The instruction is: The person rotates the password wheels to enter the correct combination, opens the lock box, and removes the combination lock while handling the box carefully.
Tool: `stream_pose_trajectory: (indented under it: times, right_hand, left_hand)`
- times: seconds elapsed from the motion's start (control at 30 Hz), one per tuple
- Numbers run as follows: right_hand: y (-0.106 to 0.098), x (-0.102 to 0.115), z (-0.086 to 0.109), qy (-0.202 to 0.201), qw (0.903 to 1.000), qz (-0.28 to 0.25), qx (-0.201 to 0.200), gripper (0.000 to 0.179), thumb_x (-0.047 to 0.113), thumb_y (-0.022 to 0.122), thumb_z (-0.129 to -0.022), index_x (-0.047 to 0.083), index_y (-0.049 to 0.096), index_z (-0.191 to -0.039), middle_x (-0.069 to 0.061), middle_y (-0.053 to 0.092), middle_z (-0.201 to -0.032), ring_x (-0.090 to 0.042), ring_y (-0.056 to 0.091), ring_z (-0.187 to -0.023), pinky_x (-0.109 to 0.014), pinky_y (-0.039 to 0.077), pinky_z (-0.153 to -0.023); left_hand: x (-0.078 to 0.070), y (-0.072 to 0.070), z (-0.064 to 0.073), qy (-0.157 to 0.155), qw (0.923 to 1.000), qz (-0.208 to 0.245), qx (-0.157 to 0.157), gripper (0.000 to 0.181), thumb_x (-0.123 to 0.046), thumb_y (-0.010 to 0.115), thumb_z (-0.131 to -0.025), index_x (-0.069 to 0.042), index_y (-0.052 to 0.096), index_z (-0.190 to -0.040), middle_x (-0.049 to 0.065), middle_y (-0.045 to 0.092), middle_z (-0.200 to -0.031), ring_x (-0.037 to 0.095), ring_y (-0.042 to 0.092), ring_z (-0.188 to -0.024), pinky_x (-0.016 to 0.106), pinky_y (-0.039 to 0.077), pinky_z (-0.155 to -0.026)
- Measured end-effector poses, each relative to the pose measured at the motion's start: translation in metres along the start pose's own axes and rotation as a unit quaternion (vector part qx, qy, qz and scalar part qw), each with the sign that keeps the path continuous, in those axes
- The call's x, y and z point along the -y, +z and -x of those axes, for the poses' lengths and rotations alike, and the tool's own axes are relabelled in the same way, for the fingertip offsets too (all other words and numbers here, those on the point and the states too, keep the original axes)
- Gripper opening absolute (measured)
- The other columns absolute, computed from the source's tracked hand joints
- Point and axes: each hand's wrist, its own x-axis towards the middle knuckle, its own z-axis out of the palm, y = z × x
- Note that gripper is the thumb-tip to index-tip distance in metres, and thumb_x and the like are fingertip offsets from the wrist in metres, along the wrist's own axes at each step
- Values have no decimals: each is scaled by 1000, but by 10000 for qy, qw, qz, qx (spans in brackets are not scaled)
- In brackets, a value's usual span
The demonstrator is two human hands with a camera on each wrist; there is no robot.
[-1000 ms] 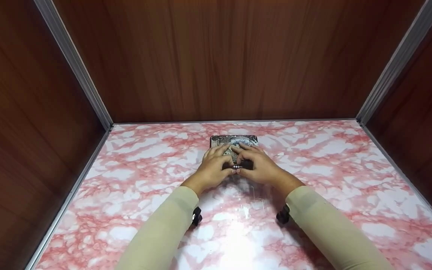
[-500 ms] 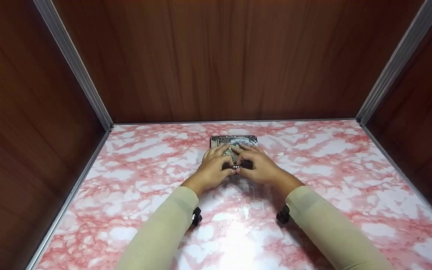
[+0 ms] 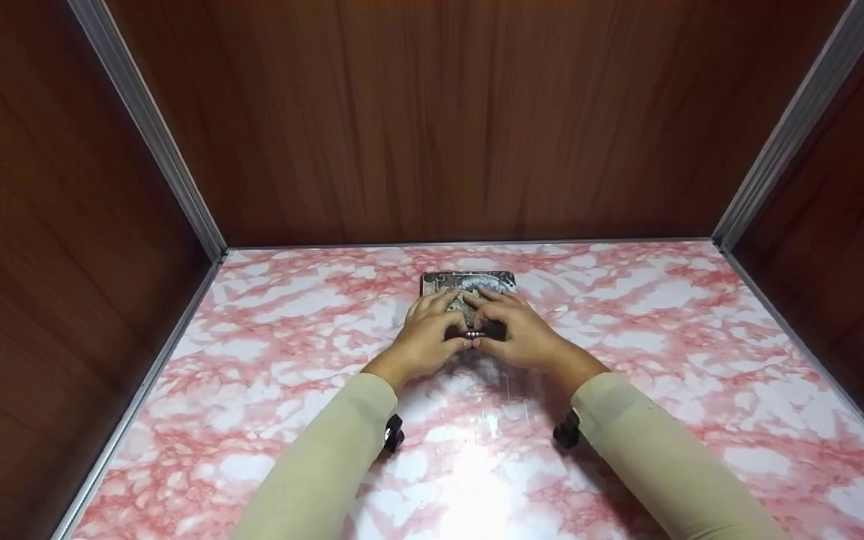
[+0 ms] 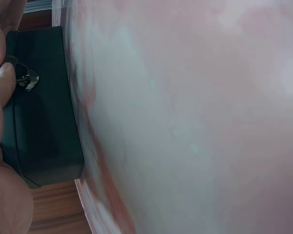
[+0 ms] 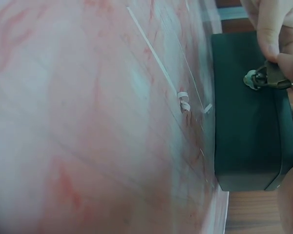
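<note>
A small dark box (image 3: 468, 280) with a patterned lid stands on the table, its plain dark green front showing in the left wrist view. From a metal hasp on that front hangs a small combination padlock (image 5: 277, 77), its shackle through the hasp. My left hand (image 3: 426, 337) pinches one end of the padlock between thumb and index finger, the other fingers resting on the lid. On the other side, my right hand (image 3: 520, 335) pinches the padlock the same way, its outer fingers also on the lid. The fingers hide most of the padlock's dials.
The table (image 3: 267, 390) has a glossy pink and white marbled top. Brown wood-grain panels (image 3: 432, 127) with grey metal edges enclose its back and both sides. Scratches and a curled white strip (image 5: 183, 101) mark the surface before the box.
</note>
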Motion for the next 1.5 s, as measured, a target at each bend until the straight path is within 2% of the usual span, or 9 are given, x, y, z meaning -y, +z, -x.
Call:
stream_pose_trajectory:
  times: [0.23, 0.47, 0.73, 1.03, 1.33, 1.5]
  right_hand:
    - [0, 2, 0, 57, 10000, -33, -23, 16, 24, 84, -95, 16, 73, -104, -7, 53, -175, -46, 38, -170, -83, 11, -137]
    - [0, 2, 0, 71, 10000, 29, 50, 13, 26, 81, -98, 17, 73, -102, -7, 53, -176, -45, 37, -171, -80, 16, -139]
    - [0, 0, 1, 59, 10000, -6, 3, 20, 26, 85, -95, 14, 72, -105, -6, 53, -176, -45, 38, -171, -81, 14, -138]
    - [1, 0, 0, 39, 10000, -1, 5, 18, 25, 84, -95, 14, 73, -105, -7, 53, -175, -46, 38, -171, -80, 14, -139]
    - [1, 1, 0, 129, 9999, 14, 17, 14, 28, 81, -97, 17, 76, -104, -4, 53, -175, -44, 37, -171, -80, 13, -139]
    - [0, 2, 0, 97, 9999, 46, 3, 18, 29, 83, -96, 16, 74, -104, -5, 54, -175, -45, 39, -171, -79, 14, -140]
  left_hand:
    - [0, 0, -1, -66, 10000, -33, 64, 23, -42, 77, -105, -20, 72, -101, 7, 32, -189, 34, 20, -178, 56, 5, -147]
    - [2, 1, -2, -6, 10000, -58, 44, 19, -38, 80, -105, -20, 74, -102, 9, 36, -187, 35, 22, -178, 57, 6, -147]
    - [2, 2, -2, -18, 10000, -33, 59, 20, -39, 78, -105, -20, 72, -101, 8, 35, -187, 34, 20, -178, 57, 5, -147]
    - [3, 3, -2, -53, 9999, -70, 68, 22, -41, 78, -105, -20, 72, -102, 7, 34, -188, 33, 20, -178, 56, 5, -147]
    - [3, 2, -2, 20, 10000, -22, 19, 19, -40, 79, -105, -22, 73, -102, 9, 36, -187, 35, 22, -178, 57, 7, -147]
    - [3, 1, -1, 82, 10000, -2, -8, 21, -40, 79, -104, -20, 73, -101, 10, 37, -186, 36, 23, -177, 58, 7, -147]
